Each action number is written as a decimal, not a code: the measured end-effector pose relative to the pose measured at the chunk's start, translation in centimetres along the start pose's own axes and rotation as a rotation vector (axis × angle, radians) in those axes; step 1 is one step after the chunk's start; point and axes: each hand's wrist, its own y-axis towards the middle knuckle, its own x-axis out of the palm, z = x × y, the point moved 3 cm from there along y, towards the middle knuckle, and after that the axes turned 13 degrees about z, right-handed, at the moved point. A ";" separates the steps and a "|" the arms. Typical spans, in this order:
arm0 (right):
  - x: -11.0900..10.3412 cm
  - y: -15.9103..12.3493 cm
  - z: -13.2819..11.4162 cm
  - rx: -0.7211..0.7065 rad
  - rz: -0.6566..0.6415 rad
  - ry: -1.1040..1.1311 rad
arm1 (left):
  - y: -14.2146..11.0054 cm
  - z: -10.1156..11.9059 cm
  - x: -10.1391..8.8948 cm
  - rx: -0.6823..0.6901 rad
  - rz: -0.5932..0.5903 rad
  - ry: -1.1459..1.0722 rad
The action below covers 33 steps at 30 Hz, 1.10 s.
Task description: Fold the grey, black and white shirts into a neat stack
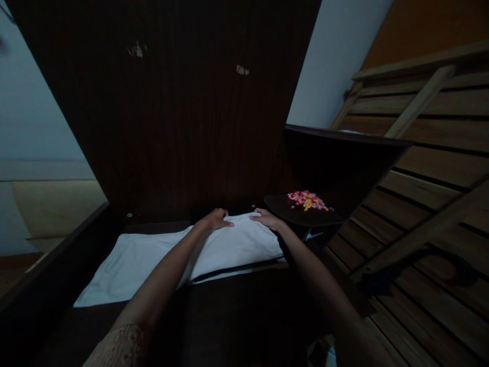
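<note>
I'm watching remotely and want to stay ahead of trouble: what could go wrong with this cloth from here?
The right hand is close to the shelf with small colourful pieces; a sideways swing might scatter them. Both hands, the left included, are at the far edge of the white cloth, so tugging there could crease it or shift its layers at the near edge.

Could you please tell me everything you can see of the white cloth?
The white cloth looks like soft, plain fabric and lies on the dark surface in front of the dark panel. Its left part spreads flat, with slight creases; its right part is thicker, apparently folded in layers, with a dark strip along the near edge. The left hand and right hand both rest on its far edge, thumbs on top.
</note>
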 end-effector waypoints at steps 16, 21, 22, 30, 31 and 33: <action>2.3 -2.3 -4.7 -0.646 -0.135 -0.645 | -2.7 2.5 -0.7 0.191 0.076 -0.124; 1.0 -3.4 -6.4 -0.434 -0.393 -0.445 | -3.8 3.5 -1.6 0.235 0.016 -0.188; 1.0 -3.5 -6.5 -0.371 -0.458 -0.370 | -4.1 3.8 -1.7 0.277 -0.009 -0.195; 2.2 -3.6 -4.7 -0.334 -0.323 -0.211 | -8.5 6.1 -2.5 0.470 -0.131 -0.185; 2.4 -3.7 -4.4 -0.405 -0.309 -0.271 | -9.1 6.2 -2.6 0.474 -0.132 -0.188; 2.8 -4.1 -3.9 -0.529 -0.335 -0.399 | -10.2 6.3 -2.8 0.477 -0.141 -0.190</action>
